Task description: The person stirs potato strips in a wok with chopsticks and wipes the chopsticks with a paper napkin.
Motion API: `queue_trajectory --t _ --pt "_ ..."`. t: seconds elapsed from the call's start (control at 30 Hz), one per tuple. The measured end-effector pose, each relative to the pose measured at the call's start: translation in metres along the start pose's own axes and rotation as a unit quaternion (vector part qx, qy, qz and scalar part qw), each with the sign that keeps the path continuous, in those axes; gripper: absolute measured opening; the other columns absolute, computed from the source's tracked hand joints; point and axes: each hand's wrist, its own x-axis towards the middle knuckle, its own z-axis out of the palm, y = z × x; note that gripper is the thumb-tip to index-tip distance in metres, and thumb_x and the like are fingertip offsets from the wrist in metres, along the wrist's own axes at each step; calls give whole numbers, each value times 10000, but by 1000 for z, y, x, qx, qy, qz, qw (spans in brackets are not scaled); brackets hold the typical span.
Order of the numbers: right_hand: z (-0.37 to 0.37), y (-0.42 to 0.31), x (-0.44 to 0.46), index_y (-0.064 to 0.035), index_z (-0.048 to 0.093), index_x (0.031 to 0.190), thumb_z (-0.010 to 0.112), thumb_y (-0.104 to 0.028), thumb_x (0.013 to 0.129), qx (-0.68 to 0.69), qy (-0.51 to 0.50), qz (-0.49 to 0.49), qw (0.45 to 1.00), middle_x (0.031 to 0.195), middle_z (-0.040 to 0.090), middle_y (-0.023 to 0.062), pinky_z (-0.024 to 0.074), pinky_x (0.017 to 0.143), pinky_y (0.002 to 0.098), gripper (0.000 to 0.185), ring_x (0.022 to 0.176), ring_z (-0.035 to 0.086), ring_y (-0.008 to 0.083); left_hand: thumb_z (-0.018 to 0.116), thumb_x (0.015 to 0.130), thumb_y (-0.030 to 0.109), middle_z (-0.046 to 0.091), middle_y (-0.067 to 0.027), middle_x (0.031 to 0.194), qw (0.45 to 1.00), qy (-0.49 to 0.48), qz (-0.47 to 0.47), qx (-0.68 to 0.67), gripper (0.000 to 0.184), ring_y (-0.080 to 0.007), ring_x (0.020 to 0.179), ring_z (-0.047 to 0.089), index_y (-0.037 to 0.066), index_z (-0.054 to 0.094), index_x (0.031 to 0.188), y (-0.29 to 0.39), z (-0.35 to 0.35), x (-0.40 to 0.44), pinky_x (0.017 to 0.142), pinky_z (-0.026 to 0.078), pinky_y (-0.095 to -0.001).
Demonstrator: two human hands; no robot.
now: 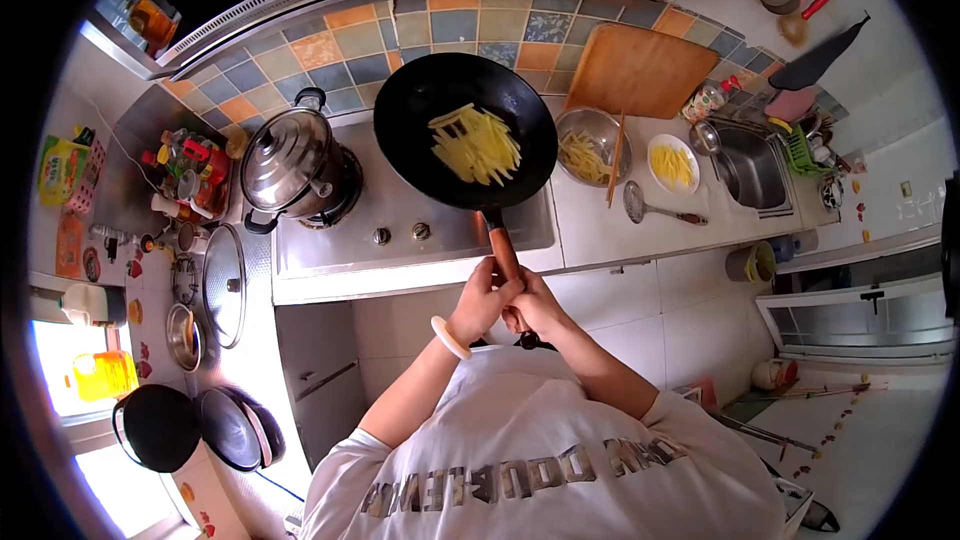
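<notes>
A steel stove (460, 240) lies on the far side; over its right part is the black wok (405, 125), its brown handle (503, 255) running nearward; a lidded steel pot (290, 155) stands left of it; a steel bowl (588, 120) and a white plate (688, 146) sit to the right, both holding pale strips (672, 166); the left hand (485, 298) and right hand (540, 302) meet, fingers wrapped round the handle; yellow strips (478, 147) lie in the wok.
</notes>
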Motion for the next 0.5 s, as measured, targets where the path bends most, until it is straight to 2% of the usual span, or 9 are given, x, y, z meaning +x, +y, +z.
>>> queue_trajectory --t 0.03,0.13,0.17,0.27,0.3,0.4,0.5 --pt "-4 1 -2 4 481 1181 442 16 836 -27 -19 14 999 584 505 37 368 342 258 347 396 481 112 620 865 145 566 -106 979 999 19 12 24 323 -161 873 558 -29 494 1106 -9 2 1 765 482 -287" --pt "-13 17 0 5 487 1177 432 48 830 -22 -34 -1 999 626 523 48 377 343 263 354 403 485 117 629 851 131 571 -108 981 998 4 23 64 318 -163 882 553 -28 499 1094 -23 0 1 785 472 -291" --pt "-15 24 3 29 469 1173 475 62 828 7 -34 -17 999 629 537 57 374 339 245 347 420 503 106 637 841 123 576 -105 978 997 7 23 75 331 -162 891 548 -27 498 1101 -26 -1 0 801 467 -297" --pt "-15 37 8 19 461 1180 476 87 816 11 -14 -36 999 648 541 61 379 350 245 370 431 507 110 631 844 118 580 -102 976 994 10 47 94 330 -163 897 550 -24 491 1107 -31 -4 -1 810 467 -299" --pt "-12 31 6 2 449 1195 481 103 812 18 -25 -15 999 727 562 72 397 372 246 397 463 520 106 628 845 117 579 -103 985 995 6 54 85 336 -164 908 549 -22 489 1118 -34 -5 0 820 464 -300" --pt "-15 46 14 -10 438 1205 499 99 809 27 -17 -55 998 804 573 78 417 389 247 415 495 535 102 627 842 117 573 -106 996 994 -6 86 63 364 -170 920 547 -20 478 1145 -45 -9 4 829 463 -307" --pt "-17 45 17 -15 432 1215 520 80 810 -83 16 -80 993 845 572 75 427 396 246 425 509 544 99 634 836 122 567 -105 999 992 -25 117 32 412 -177 921 547 -21 459 1180 -49 -12 9 828 463 -315"
